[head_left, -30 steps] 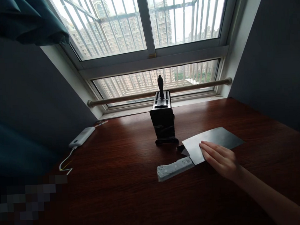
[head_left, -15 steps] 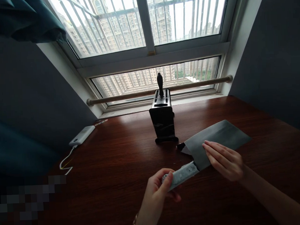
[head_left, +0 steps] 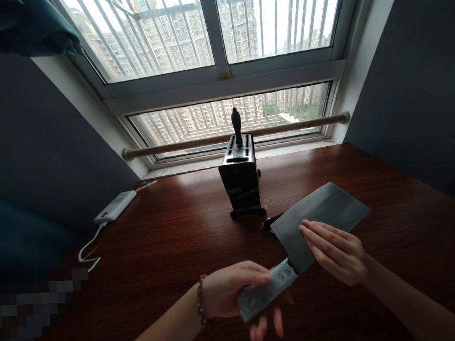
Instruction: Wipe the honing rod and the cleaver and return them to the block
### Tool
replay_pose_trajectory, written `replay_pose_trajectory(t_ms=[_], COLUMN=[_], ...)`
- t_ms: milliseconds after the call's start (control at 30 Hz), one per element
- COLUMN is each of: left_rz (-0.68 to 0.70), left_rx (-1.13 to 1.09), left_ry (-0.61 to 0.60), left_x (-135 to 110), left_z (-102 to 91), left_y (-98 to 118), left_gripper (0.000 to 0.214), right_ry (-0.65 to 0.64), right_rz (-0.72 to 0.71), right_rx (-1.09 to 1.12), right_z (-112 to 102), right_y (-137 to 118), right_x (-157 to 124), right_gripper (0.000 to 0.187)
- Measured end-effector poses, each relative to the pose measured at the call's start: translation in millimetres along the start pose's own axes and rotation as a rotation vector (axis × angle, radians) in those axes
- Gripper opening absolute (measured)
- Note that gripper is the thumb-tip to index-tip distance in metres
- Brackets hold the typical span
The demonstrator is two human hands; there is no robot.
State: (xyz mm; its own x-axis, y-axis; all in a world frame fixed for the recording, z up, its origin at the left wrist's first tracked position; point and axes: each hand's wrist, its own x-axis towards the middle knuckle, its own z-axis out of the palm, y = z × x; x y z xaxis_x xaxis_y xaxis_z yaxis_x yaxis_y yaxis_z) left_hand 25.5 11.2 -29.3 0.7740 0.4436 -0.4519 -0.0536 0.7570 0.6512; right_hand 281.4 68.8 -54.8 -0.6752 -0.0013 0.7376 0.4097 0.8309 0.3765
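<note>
A cleaver (head_left: 320, 211) with a broad grey blade is held slanting above the table, its handle wrapped in pale, crinkled film. My left hand (head_left: 233, 291) grips the handle, thumb on top and fingers loosely underneath. My right hand (head_left: 336, 253) lies across the blade with its fingers pressed together on the near face; the thumb is hidden behind. Behind the blade's left corner a dark object (head_left: 270, 221) pokes out, mostly covered, its kind unclear. Beyond stands a black knife block (head_left: 241, 187) with slots on top and one dark knife handle (head_left: 236, 127) upright in it.
The reddish-brown wooden table (head_left: 159, 244) reaches to the window sill. A white power bank (head_left: 116, 206) with a white cable (head_left: 88, 243) lies at the left edge. A pale rail (head_left: 188, 144) crosses the window. A blue-green curtain (head_left: 25, 31) hangs at upper left.
My left hand has turned, its forearm now coming in from the left, and its thumb sits farther up the handle. The cleaver has shifted slightly left in view. My right hand stays on the blade.
</note>
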Motion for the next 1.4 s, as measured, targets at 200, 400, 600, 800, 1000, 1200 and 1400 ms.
replay_pose_trajectory(t_ms=[200, 400, 600, 800, 1000, 1200, 1400], left_rz=[-0.090, 0.083, 0.282, 0.397, 0.445, 0.437, 0.481], left_rx=[-0.009, 0.191, 0.498, 0.673, 0.504, 0.466, 0.814], left_ry=[-0.226, 0.091, 0.415, 0.590, 0.631, 0.573, 0.670], left_x=[27, 30, 12, 12, 22, 35, 45], left_z=[13.7, 26.0, 20.6, -1.6, -12.7, -25.2, -30.5], left_y=[11, 13, 19, 9, -1, -6, -8], left_gripper=[0.026, 0.030, 0.027, 0.028, 0.035, 0.038, 0.028], right_ry=[-0.004, -0.047, 0.115, -0.465, -0.359, 0.366, 0.792], right_rz=[-0.004, 0.310, 0.817, 0.615, 1.055, 1.882, 2.138], right_rx=[0.041, -0.098, 0.052, 0.395, 0.599, 1.520, 1.756], right_z=[0, 2, 9, 51, 49, 20, 15], right_y=[-7, 0, 12, -6, -11, -1, -9], right_x=[5, 12, -13, -38, -32, -20, 10], right_gripper=[0.029, 0.029, 0.033, 0.043, 0.014, 0.013, 0.025])
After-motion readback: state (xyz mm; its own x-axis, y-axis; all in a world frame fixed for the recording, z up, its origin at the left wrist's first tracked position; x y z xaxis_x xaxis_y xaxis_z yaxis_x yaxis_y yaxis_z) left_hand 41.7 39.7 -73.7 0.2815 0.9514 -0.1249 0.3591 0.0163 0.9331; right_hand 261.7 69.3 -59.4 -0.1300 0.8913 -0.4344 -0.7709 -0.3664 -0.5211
